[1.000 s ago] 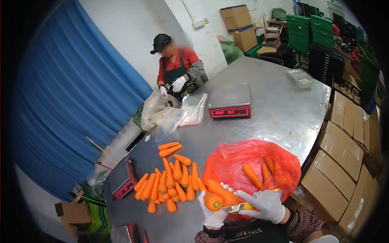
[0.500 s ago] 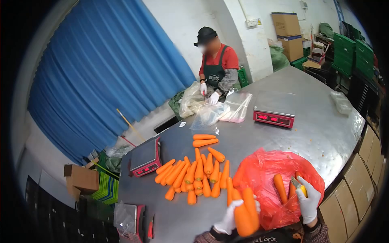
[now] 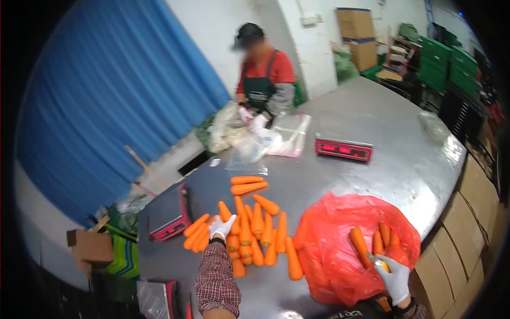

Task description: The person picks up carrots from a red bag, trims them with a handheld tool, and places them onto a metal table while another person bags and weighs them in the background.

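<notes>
My left hand [image 3: 221, 227], in a white glove, reaches over the heap of carrots [image 3: 257, 220] on the metal table. Its fingers close around a carrot [image 3: 224, 210] whose tip points up and away. My gloved right hand [image 3: 396, 280] grips a small yellow-handled knife [image 3: 381, 263] at the near right side of a red plastic bag [image 3: 329, 239]. Inside the bag's mouth several carrots [image 3: 360, 245] show; the knife lies by the lower end of one. The bag hides the lower part of its contents.
Red digital scales stand at the left [image 3: 172, 218], at the near left [image 3: 159, 297] and further back [image 3: 344, 146]. Across the table a co-worker [image 3: 265, 80] handles clear plastic bags [image 3: 289, 135]. Cardboard [image 3: 451, 239] lines the right edge.
My left hand has moved from beside the red bag, where it held several carrots, leftward to the heap. My right hand has lowered slightly with the knife. The whole view has shifted.
</notes>
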A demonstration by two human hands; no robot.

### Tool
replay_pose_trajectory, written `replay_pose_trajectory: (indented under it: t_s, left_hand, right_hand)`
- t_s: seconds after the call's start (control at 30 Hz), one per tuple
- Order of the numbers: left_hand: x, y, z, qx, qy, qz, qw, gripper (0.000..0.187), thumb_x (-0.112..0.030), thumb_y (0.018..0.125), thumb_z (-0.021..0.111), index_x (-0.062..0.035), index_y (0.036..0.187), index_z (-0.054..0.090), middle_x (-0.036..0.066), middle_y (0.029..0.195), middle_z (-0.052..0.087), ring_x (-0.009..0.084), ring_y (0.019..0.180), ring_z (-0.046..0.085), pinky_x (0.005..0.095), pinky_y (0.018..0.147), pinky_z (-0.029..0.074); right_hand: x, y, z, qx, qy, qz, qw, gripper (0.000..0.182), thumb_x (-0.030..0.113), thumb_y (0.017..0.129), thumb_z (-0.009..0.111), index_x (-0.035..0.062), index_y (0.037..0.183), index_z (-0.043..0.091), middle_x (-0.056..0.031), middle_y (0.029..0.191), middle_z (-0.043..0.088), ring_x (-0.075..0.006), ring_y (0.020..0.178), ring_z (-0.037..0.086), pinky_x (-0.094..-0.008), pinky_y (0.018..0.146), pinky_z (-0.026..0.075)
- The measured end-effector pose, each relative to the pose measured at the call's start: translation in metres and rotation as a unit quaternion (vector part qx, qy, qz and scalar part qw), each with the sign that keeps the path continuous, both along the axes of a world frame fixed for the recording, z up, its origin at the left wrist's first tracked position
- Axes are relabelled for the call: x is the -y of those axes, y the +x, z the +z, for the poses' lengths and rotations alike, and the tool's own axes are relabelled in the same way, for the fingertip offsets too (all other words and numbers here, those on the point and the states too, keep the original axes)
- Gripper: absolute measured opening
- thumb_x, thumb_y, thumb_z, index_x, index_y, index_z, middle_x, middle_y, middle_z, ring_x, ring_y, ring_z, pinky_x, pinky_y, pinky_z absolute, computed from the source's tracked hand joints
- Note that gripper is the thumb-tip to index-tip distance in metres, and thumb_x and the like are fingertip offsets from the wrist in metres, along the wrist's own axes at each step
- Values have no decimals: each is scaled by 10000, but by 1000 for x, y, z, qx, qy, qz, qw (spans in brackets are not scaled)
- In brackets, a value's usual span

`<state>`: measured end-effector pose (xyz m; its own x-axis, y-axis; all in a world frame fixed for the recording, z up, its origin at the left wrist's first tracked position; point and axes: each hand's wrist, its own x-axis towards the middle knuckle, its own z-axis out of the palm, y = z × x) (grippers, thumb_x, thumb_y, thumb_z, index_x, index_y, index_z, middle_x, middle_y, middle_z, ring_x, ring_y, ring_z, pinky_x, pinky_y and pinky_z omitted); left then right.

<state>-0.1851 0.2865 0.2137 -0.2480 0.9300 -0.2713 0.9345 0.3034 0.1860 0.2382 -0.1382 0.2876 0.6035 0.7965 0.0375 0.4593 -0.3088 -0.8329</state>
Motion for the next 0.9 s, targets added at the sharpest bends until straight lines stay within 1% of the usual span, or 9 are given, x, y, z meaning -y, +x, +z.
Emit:
replay_pose_trajectory:
  t_s: [0.07, 0.13, 0.33, 0.4, 0.5, 0.6, 0.67, 0.77, 0.9]
  left_hand:
    - [14, 22, -14, 5, 30, 56, 998, 1179, -834, 745, 535, -103, 1587, 154, 264, 1588, 252, 451, 1442, 295, 620, 1127, 266]
    - [17, 45, 3, -51, -59, 25, 997, 1152, -793, 776, 559, -142, 1600, 84, 228, 1618, 200, 439, 1460, 263, 608, 1151, 229]
    - [29, 65, 4, -69, -37, 28, 997, 1081, -685, 801, 629, -152, 1598, 129, 211, 1630, 168, 406, 1480, 226, 654, 1131, 210]
    - [67, 105, 19, -128, 165, -171, 963, 908, -462, 813, 703, -116, 1548, 297, 213, 1571, 314, 388, 1435, 327, 568, 1139, 278]
    - [150, 187, 63, 279, 127, -343, 888, 514, -89, 765, 651, 5, 1262, 562, 215, 1208, 601, 372, 1186, 542, 417, 1026, 420]
    - [231, 246, 24, 249, 66, -634, 729, 540, -75, 756, 607, -41, 1294, 576, 190, 1256, 596, 340, 1222, 532, 419, 1079, 395]
    - [280, 254, -36, 175, 142, -689, 689, 517, -46, 755, 592, -68, 1271, 603, 151, 1188, 608, 341, 1162, 551, 439, 1067, 394]
    - [292, 241, -47, 170, 59, -678, 713, 357, -65, 781, 595, -75, 1133, 656, 123, 1061, 625, 333, 1081, 573, 436, 1046, 415]
    - [322, 179, -23, 118, 59, -640, 757, 104, -109, 809, 582, -121, 859, 672, 72, 822, 603, 281, 882, 611, 426, 814, 484]
  right_hand:
    - [-6, -7, 5, 29, -27, -9, 999, 344, 232, 818, 789, 35, 1094, 729, -203, 894, 713, -290, 800, 728, -336, 716, 564]
    - [-11, -3, 4, 27, -50, -5, 998, 380, 301, 827, 778, 63, 1117, 722, -190, 914, 707, -305, 834, 716, -347, 734, 560]
    - [-41, 27, -45, 70, -148, 48, 985, 488, 361, 829, 746, 121, 1243, 653, -172, 1037, 693, -334, 936, 684, -411, 816, 545]
    - [-64, 32, -66, 71, -158, 55, 983, 536, 358, 823, 747, 115, 1284, 620, -174, 1048, 694, -342, 933, 684, -417, 819, 546]
    - [-102, 30, -129, 128, -80, 42, 988, 685, 358, 802, 754, 76, 1382, 521, -189, 1078, 692, -348, 926, 690, -438, 801, 550]
    - [-142, 24, -121, 140, -220, 48, 964, 664, 348, 797, 745, 62, 1357, 534, -199, 1089, 691, -335, 904, 698, -454, 781, 547]
    - [-150, 30, -145, 167, -233, 72, 955, 664, 331, 803, 736, 71, 1375, 522, -190, 1078, 693, -323, 887, 703, -455, 753, 550]
    - [-136, 43, -125, 171, -197, 89, 961, 641, 299, 816, 716, 94, 1389, 515, -173, 1043, 694, -306, 852, 708, -450, 705, 552]
    - [-85, 36, -61, 169, -76, 95, 978, 600, 292, 832, 704, 117, 1379, 527, -141, 977, 683, -301, 806, 702, -444, 653, 541]
